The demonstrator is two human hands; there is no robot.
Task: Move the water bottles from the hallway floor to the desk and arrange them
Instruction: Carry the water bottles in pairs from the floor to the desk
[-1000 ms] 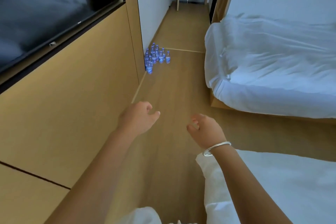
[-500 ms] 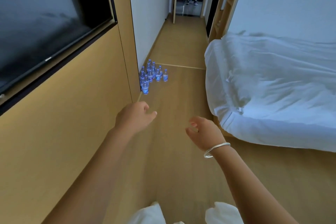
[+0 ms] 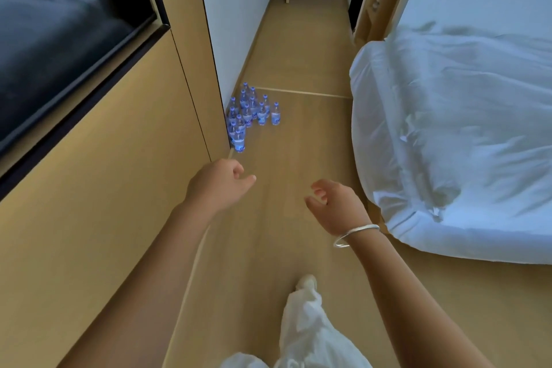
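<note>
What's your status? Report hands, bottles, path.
Left hand and right hand empty, open. Water bottles upright on hallway floor by the wall, out of reach. Path unobstructed; bed at right.

I see the water bottles clear with blue caps and blue-and-white labels. Floor tan wood grain, one pale seam across it. Wall panel same tan; screen black with a dark frame. Bed linen plain white. Bracelet silver. Trousers white, shoe off-white.
</note>
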